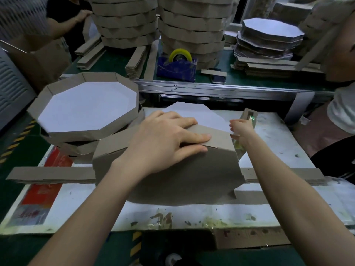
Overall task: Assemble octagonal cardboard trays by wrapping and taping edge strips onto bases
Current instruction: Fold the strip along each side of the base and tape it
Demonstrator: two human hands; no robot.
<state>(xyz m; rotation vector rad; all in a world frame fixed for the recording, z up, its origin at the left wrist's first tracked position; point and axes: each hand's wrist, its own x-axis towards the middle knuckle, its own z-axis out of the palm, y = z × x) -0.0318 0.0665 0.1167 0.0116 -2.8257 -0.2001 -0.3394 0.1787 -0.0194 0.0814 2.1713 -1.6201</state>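
Tray (172,179): centre frame, tilted on the counter (269,212).
Left hand (163,139): flat, fingers straight, pressing the edge strip (221,134).
Right hand (241,131): grip pinches tape (238,144) at the tray's right corner.
Risk: ease the press and the strip springs open; slack tape wrinkles.

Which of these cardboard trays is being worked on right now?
The tilted tray in the middle, brown underside facing us, pressed by the left hand. The finished tray beside it lies flat, white inside up, untouched.

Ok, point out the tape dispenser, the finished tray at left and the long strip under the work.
tape dispenser (176,71), head view, blue body
finished tray (86,106), head view, white floor
long strip (50,174), head view, left end
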